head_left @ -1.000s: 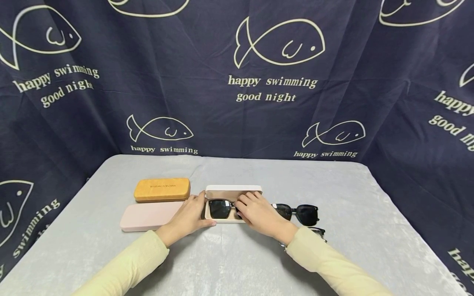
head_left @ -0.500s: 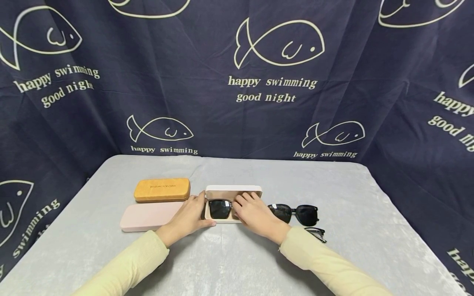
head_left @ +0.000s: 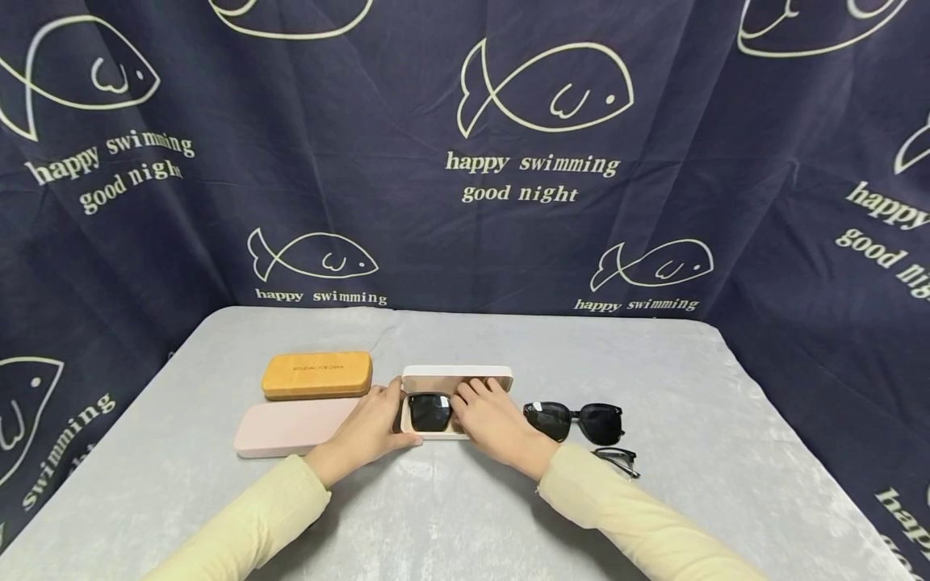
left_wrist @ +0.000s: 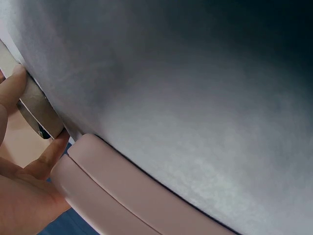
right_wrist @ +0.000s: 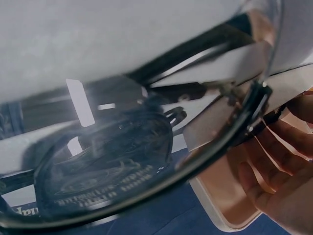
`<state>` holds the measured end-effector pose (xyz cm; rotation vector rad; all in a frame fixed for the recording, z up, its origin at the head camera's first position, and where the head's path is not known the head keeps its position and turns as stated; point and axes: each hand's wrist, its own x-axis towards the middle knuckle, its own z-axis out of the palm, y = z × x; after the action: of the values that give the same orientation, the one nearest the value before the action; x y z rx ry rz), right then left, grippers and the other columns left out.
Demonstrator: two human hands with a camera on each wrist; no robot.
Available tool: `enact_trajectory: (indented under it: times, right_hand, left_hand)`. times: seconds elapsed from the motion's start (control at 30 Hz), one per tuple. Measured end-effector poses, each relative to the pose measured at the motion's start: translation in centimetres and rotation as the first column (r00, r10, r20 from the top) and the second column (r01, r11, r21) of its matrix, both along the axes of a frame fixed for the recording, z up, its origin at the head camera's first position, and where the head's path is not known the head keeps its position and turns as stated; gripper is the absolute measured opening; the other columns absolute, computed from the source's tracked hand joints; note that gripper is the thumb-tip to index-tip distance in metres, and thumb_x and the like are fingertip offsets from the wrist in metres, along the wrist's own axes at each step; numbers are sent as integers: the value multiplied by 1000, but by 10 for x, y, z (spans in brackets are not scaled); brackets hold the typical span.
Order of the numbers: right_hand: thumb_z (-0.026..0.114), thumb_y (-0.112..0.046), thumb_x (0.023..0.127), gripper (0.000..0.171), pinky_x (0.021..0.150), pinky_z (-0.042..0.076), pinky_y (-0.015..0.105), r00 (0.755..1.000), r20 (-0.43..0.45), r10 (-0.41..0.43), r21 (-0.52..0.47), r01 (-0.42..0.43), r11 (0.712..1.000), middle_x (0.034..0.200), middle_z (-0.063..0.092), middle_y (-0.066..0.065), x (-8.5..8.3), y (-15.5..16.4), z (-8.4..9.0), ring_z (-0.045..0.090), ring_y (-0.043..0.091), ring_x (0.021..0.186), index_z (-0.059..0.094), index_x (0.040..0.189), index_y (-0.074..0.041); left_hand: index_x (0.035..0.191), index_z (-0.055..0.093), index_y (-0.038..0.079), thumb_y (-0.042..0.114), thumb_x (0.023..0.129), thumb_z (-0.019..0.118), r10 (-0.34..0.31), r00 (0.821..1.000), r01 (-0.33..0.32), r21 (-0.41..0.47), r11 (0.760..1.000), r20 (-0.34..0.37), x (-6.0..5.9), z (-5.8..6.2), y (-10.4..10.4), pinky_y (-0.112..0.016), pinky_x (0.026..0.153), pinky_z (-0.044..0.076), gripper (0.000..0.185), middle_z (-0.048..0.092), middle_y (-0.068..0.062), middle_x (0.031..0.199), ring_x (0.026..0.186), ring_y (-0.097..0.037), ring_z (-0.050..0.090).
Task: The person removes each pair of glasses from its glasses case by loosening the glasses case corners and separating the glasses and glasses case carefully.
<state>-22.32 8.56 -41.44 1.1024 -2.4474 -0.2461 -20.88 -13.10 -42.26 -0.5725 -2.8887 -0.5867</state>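
In the head view an open white glasses case (head_left: 407, 424) stands mid-table with its lid raised at the back. Black sunglasses (head_left: 430, 412) sit inside it, left lens showing and the other half covered by my right hand (head_left: 497, 424). The right fingers bend over that half and hold the frame; the right wrist view shows the fingertips at its dark edge. My left hand (head_left: 366, 424) grips the case's left end, thumb at the front and fingers behind. In the left wrist view the thumb and a finger hold that end of the case (left_wrist: 43, 110).
A pink glasses case (head_left: 291, 428) and an orange one (head_left: 316, 374) lie closed at left. More black sunglasses (head_left: 601, 423) rest right of the open case. Clear-lensed glasses (head_left: 617, 461) sit in front of them, partly behind the right sleeve.
My right hand has shifted slightly left over the sunglasses in the case, covering more of them. More of the other sunglasses now shows. The left hand keeps its grip on the case.
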Motion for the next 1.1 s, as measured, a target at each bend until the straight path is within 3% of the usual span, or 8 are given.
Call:
enact_trajectory:
  times: [0.6, 1.1]
  right_hand:
    - [66, -27, 81, 24, 69, 41, 32, 998, 37, -57, 58, 55, 997, 97, 57, 2, -1, -2, -1, 53, 19, 88, 61, 99, -12]
    - [65, -27, 82, 23, 69, 41, 32, 997, 37, -62, -7, 62, 998, 92, 56, 2, 0, -4, 1, 54, 20, 84, 56, 95, -11]
  left_hand:
    - [129, 39, -6, 41, 63, 81, -14, 1000, 14, 9, 1000, -16, 0, -1, -1, -41, 85, 47, 91, 63, -16, 106, 97, -28, 56]
    - [130, 38, -5, 41, 65, 80, -20, 1000, 20, 8, 1000, -20, -1, -2, -1, -42, 87, 46, 90, 61, -18, 110, 99, -29, 56]
